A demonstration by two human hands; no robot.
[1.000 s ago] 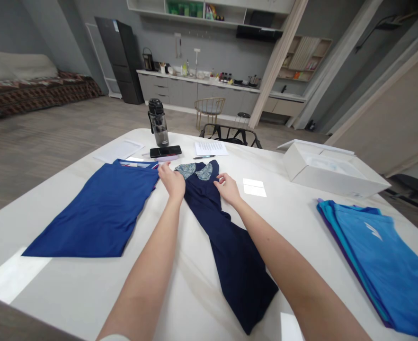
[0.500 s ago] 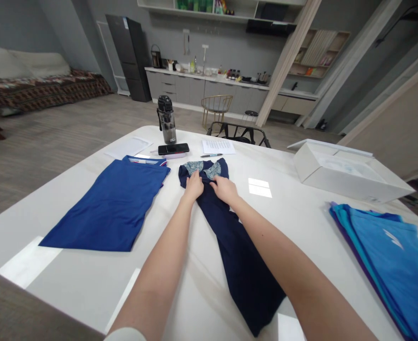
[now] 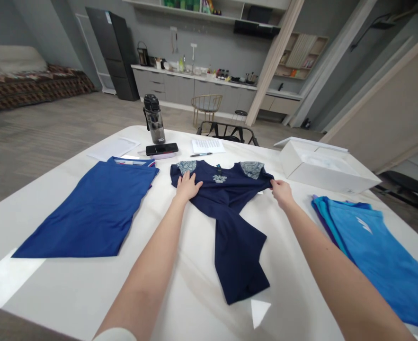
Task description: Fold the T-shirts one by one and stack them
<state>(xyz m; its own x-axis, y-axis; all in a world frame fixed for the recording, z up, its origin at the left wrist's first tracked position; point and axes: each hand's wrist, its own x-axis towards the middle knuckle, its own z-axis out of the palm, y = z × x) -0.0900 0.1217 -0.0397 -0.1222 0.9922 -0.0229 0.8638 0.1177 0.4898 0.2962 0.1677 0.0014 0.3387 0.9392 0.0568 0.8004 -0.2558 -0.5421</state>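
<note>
On the smooth white counter (image 3: pixel 191 303), neckline (image 3: pixel 218 167) toward its far edge, a navy short-sleeved cloth top (image 3: pixel 223 200) spreads best with the left hand (image 3: pixel 189 187), fingers apart, pressing and the right hand (image 3: pixel 281 191), fingers clamped on a sleeve (image 3: pixel 264 182), pulling evenly.

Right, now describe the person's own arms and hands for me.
The left hand and right hand are bare, with no gloves or watch visible. The left forearm and right forearm are uncovered too. A whitish sleeve edge shows on the left arm, at the picture's bottom.
</note>
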